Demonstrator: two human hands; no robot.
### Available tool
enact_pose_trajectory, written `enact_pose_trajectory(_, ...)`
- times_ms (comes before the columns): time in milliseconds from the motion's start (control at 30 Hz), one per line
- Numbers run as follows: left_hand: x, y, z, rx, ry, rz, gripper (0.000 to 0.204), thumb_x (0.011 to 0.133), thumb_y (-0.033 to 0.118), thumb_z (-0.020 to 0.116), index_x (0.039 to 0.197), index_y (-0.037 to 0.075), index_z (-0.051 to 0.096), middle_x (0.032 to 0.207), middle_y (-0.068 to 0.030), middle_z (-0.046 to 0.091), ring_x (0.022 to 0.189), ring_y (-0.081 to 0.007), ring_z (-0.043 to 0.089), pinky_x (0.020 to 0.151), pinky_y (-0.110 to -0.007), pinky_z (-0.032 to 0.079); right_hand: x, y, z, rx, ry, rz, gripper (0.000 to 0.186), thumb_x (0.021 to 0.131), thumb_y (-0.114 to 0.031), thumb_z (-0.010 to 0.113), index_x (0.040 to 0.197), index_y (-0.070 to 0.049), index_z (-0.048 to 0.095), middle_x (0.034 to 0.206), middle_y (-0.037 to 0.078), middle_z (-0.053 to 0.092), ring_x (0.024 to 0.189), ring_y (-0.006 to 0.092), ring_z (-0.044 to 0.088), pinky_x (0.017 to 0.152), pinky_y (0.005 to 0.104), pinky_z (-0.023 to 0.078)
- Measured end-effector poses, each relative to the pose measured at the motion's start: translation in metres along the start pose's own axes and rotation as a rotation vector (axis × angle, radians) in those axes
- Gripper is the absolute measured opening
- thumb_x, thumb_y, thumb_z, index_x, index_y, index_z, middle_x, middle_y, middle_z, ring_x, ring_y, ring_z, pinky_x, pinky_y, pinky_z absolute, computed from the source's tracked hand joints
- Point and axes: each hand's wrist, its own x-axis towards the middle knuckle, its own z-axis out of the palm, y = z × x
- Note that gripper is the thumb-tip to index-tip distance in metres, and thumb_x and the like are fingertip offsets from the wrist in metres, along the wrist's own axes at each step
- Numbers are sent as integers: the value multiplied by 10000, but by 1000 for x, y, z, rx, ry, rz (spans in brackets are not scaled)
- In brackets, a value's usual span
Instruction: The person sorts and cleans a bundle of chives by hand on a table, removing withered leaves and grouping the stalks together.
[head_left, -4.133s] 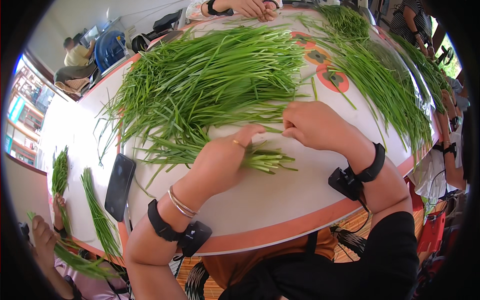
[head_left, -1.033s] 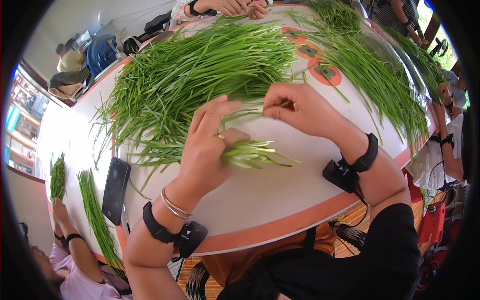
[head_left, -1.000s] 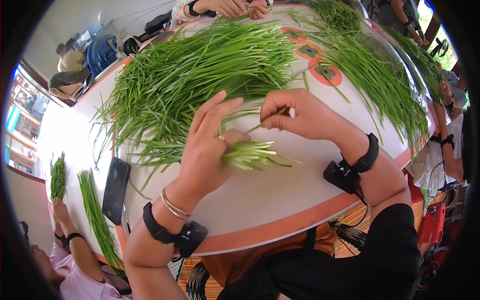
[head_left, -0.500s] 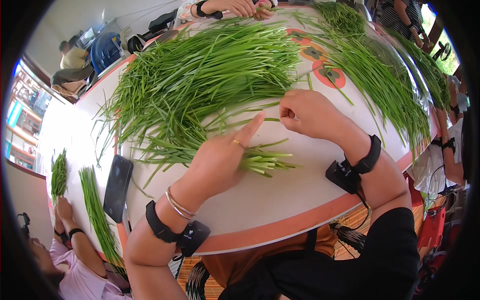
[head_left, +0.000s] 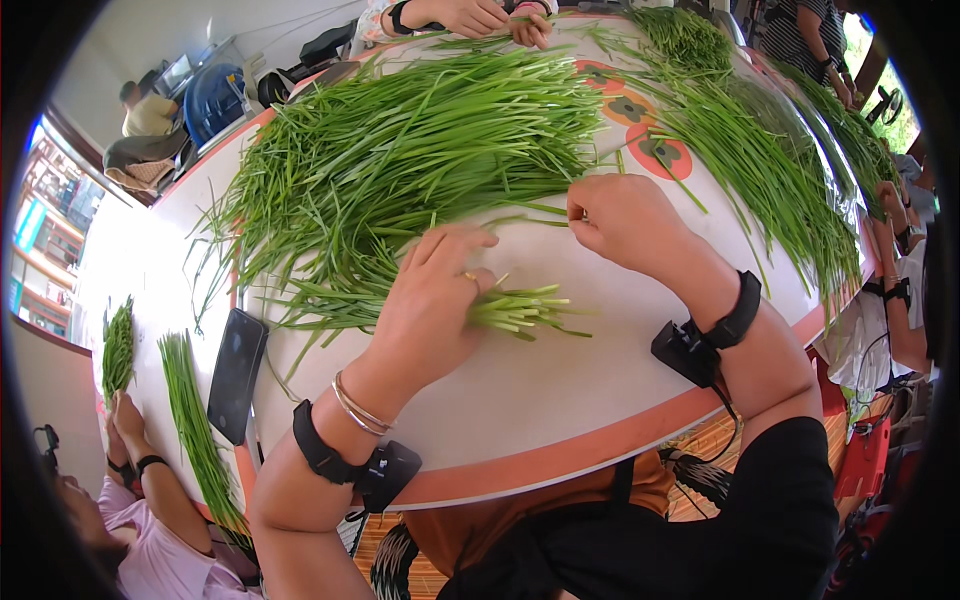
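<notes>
A slim bundle (head_left: pixel 520 310) of green stalks is being held in the left hand (head_left: pixel 430 290), just on the near side of the large heap (head_left: pixel 430 130), with its pale cut ends being pointed rightward and its leafy ends being spread under the heap's near edge. The bundle is being gripped by the lower fingers, while the upper fingers are being held raised and are being blurred. The right hand (head_left: pixel 620 220) is being held at the heap's near right corner with its fingers curled narrow; whether a stalk is being pinched there cannot be told. A few loose stalks (head_left: pixel 540 207) are being left on the worktop (head_left: pixel 600 350) between the heap and the bundle. To the left of the heap's near side, a dark phone (head_left: pixel 238 375) is being kept beside another bunch (head_left: pixel 195 430); to its right, more stalks (head_left: pixel 770 190) are being spread.

With only some fingers being used for gripping, stalks could be dropped or the cut ends left uneven. Because leaves are being overlapped with the heap's edge, neighbouring stalks could be dragged out, and thin blades could be bent or torn if pulled sharply.
</notes>
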Motion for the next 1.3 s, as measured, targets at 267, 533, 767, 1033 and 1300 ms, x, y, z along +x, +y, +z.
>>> enact_pose_trajectory(267,2,2,-3,34,-21,31,228,617,-14,695,833,59,688,1265,-107,554,1324,-341,411,1130,-457,298,-4,-25,-19,541,-229,-107,107,806,-130,631,839,-29,629,728,80,629,646,204,606,601,342,479)
enact_pose_trajectory(533,0,-1,2,-112,-46,40,314,636,-38,658,931,62,627,890,-102,609,890,-342,587,1004,-441,435,1,-19,-17,760,64,107,189,884,-199,652,932,-19,618,758,78,618,651,161,567,624,297,467)
enact_pose_trajectory(767,-2,2,1,-201,-76,-10,362,657,-73,590,991,68,593,893,-123,595,836,-372,580,700,-379,473,2,4,2,127,34,179,180,843,-211,630,907,-42,636,848,129,653,773,331,621,714,427,493)
enact_pose_trajectory(1033,-1,9,3,-278,88,-122,535,729,107,760,1200,159,512,832,-81,613,753,-296,620,673,-377,497,9,-4,-6,50,637,-198,113,856,-177,641,854,-66,616,805,112,652,742,301,639,658,431,489)
enact_pose_trajectory(1300,-1,12,0,-298,149,-211,821,701,4,745,1414,32,339,674,-29,517,600,-201,487,622,-274,436,0,-24,-18,474,519,-2,130,907,-222,613,987,-120,612,736,122,630,610,326,613,533,396,468)
